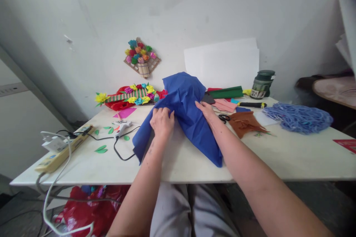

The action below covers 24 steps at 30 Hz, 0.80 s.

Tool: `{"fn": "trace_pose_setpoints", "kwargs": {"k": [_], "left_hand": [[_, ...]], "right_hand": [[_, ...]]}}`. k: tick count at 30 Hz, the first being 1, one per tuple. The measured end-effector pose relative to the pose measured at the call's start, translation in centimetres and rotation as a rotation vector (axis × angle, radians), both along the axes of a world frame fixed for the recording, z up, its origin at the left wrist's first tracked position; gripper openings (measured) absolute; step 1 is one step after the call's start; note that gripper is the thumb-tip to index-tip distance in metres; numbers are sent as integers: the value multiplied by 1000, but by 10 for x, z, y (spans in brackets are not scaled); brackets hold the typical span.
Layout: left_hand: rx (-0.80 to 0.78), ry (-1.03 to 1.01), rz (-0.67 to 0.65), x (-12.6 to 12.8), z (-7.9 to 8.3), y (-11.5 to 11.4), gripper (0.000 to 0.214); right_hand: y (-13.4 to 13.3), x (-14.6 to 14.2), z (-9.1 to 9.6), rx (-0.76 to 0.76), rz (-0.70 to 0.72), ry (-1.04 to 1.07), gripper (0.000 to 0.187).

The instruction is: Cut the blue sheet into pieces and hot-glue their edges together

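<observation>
At twelve o'clock on the surface point(250, 170), the blue sheet point(189, 102) stands tented before me. My left hand point(162, 122) is curled closed on its fold, probably to steady it; my right hand point(206, 111) lies against the other side, and I cannot tell whether it grips. The glue gun point(122, 128) at ten and scissors point(224, 117) at one seem set aside to give the sheet room.

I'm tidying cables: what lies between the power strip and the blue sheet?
Head view: a glue gun, black cord and green leaf cutouts lie between power strip and blue sheet.
</observation>
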<state>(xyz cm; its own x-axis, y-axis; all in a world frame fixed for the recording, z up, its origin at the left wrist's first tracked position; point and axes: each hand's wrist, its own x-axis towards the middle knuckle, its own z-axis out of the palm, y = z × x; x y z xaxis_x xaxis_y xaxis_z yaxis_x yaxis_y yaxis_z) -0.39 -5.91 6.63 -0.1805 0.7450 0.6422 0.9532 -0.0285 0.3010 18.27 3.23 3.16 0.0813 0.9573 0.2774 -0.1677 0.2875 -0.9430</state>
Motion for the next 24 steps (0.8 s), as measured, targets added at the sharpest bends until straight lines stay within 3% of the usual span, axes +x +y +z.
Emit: {"fn": "trace_pose_setpoints", "kwargs": {"k": [2,4,8,12,15,19,24], "left_hand": [[164,97,44,-3,9,-9,29],[210,156,92,-10,14,-11,37],[89,286,154,-25,4,-2,46],[-2,345,205,-27,-13,8,37],[-114,206,249,-25,-16,14,27],[-416,-16,320,-31,-15,22,43],[-441,-232,335,-52,-27,35,67]], "right_hand": [[-3,3,2,-15,-23,7,46],[-6,4,4,-15,-43,-4,47],[-7,3,4,-7,-30,1,47],[-3,3,1,-3,-41,-21,47],[-1,4,-1,-5,-63,-34,48],[-3,4,1,-30,-68,-42,50],[-6,1,2,-26,-42,-42,49]]}}
